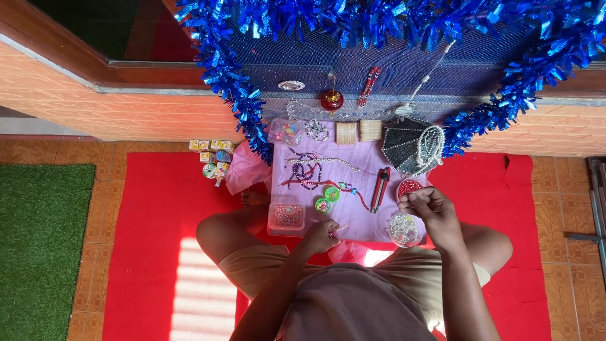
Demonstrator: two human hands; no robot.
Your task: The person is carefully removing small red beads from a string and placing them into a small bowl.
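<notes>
Beads fill a small round bowl of pale pearls at the near right edge of the pink cloth, and the right hand hovers just above it, fingertips pinched together on something too small to make out. Well apart from it, the left hand is closed around a thin pink-tipped tool at the cloth's near edge, just beside a clear rectangular box of mixed beads. Farther off lie a bowl of red beads, red-handled pliers, beaded strands and a grey beaded purse, all under blue tinsel on a red mat.
</notes>
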